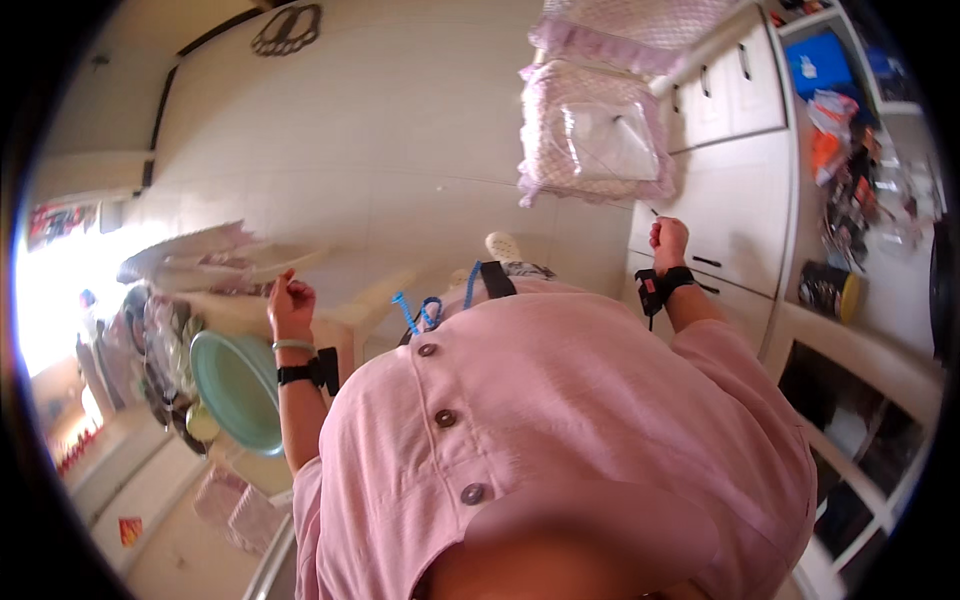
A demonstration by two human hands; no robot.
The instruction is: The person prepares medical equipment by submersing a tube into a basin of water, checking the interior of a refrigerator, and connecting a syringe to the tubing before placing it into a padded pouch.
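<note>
My left hand (pixel 291 301), with its fingers loosely curled, is at the left beside a pale green plastic basin (pixel 236 394). I see nothing in it, but the blur hides how far the fingers close. A black strap with a small device and a pale bracelet circle that wrist. My right hand (pixel 669 238) makes a fist in front of the white drawer cabinet (pixel 716 199), near a dark drawer handle. Nothing shows in the fist, and whether it touches the cabinet I cannot tell. A black strap with a small box (pixel 649 291) is on the right wrist.
A chair with a quilted, frilled pink cover (pixel 544 124) stands ahead, a clear plastic packet (pixel 611 142) on its seat. Plastic bags (pixel 169 337) crowd the left. On the right counter are a blue box (pixel 817 64) and a black canister (pixel 825 291). Pale tiled floor (pixel 390 112) lies ahead.
</note>
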